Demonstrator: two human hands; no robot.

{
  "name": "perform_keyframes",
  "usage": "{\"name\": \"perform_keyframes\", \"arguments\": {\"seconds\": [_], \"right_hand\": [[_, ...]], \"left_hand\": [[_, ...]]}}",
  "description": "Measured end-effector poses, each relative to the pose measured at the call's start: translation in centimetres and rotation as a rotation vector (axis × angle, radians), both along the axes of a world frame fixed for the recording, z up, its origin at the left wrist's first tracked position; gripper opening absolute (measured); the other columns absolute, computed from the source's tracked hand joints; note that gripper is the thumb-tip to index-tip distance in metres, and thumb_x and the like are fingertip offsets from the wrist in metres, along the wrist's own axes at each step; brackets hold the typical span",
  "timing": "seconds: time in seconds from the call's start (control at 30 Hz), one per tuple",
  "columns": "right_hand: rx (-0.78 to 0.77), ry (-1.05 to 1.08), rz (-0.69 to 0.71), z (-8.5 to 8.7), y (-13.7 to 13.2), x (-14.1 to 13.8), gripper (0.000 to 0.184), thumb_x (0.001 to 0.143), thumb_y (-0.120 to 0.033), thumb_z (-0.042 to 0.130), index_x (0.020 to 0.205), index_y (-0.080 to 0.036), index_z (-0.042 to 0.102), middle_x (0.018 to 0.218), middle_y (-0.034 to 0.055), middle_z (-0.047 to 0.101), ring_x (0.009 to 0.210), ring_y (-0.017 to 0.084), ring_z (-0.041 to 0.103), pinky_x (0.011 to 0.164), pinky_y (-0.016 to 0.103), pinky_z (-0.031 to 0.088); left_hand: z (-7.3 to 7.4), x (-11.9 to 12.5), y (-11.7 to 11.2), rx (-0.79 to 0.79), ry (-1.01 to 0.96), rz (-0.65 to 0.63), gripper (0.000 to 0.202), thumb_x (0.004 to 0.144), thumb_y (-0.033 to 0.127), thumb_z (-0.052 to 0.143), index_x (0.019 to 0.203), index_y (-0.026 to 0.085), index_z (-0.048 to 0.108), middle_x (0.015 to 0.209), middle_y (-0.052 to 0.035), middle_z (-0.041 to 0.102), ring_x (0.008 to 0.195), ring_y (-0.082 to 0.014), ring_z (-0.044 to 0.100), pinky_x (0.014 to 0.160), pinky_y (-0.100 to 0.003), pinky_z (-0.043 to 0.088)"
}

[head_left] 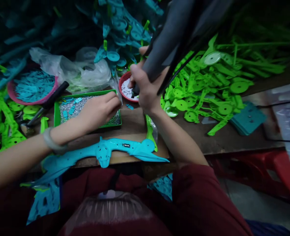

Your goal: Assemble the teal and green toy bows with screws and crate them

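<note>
My left hand (102,106) is closed in a pinch over the right part of a green tray (88,95) of small metal screws and a few blue pieces. What its fingertips hold, if anything, is hidden. My right hand (148,87) wraps round a thick dark grey power screwdriver (163,46), tilted up to the right with black cords beside it. Its dark nose is over a red bowl (120,87) of small white parts. Below both hands, a long turquoise plastic toy shell (103,152) lies along the table's front edge, with a small metallic insert in its right part.
Bright green plastic parts (191,98) pile up on the right, near a stack of teal blocks (249,118). A pink basket (12,95) of blue pieces stands left, beside a black-handled tool (55,95). A plastic bag (73,72) and turquoise parts (120,24) lie behind.
</note>
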State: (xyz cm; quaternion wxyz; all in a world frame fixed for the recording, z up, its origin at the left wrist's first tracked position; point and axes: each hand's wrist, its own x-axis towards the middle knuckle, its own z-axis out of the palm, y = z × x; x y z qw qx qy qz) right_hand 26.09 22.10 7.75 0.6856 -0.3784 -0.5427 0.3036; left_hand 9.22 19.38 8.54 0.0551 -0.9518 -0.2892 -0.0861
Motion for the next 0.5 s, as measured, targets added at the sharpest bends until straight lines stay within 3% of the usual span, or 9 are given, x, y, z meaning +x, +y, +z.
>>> {"name": "perform_keyframes", "arguments": {"seconds": [0.1, 0.17, 0.33, 0.5], "right_hand": [[0.083, 0.124, -0.078, 1.4, 1.0, 1.3, 0.027, 0.080, -0.046, 0.065, 0.102, -0.035, 0.054, 0.060, -0.0082, 0.048, 0.043, 0.013, 0.049, 0.047, 0.031, 0.046], [0.101, 0.157, -0.108, 1.9, 1.6, 2.1, 0.023, 0.081, -0.040, 0.065, 0.100, -0.034, 0.055, 0.058, -0.0085, 0.047, 0.043, 0.012, 0.049, 0.044, 0.029, 0.044], [0.129, 0.270, -0.156, 3.0, 1.5, 2.7, 0.020, 0.077, -0.037, 0.067, 0.092, -0.029, 0.057, 0.053, -0.0100, 0.046, 0.038, 0.009, 0.044, 0.039, 0.025, 0.039], [0.038, 0.435, -0.104, 5.2, -0.4, 1.1, 0.018, 0.065, -0.017, 0.063, 0.074, -0.030, 0.072, 0.045, -0.0066, 0.051, 0.039, 0.007, 0.046, 0.038, 0.022, 0.041]], "left_hand": [[-0.4, 2.7, 3.0, -0.084, 0.199, -0.174, 0.016, 0.095, 0.014, 0.051, 0.096, 0.014, 0.067, 0.097, -0.0070, 0.071, 0.082, -0.0171, 0.064, 0.060, -0.026, 0.040], [-1.2, 4.7, 3.7, -0.109, 0.323, -0.261, 0.019, 0.091, 0.006, 0.053, 0.093, 0.013, 0.070, 0.095, -0.0083, 0.073, 0.084, -0.0180, 0.065, 0.061, -0.026, 0.040], [-3.4, 8.3, 1.2, -0.082, 0.344, -0.222, 0.031, 0.084, -0.005, 0.046, 0.085, 0.009, 0.074, 0.084, -0.0156, 0.073, 0.076, -0.0234, 0.065, 0.058, -0.032, 0.039], [-2.8, 8.4, -0.2, -0.123, 0.277, -0.161, 0.037, 0.090, -0.001, 0.041, 0.097, 0.016, 0.074, 0.098, -0.0132, 0.071, 0.087, -0.0224, 0.064, 0.061, -0.032, 0.043]]}}
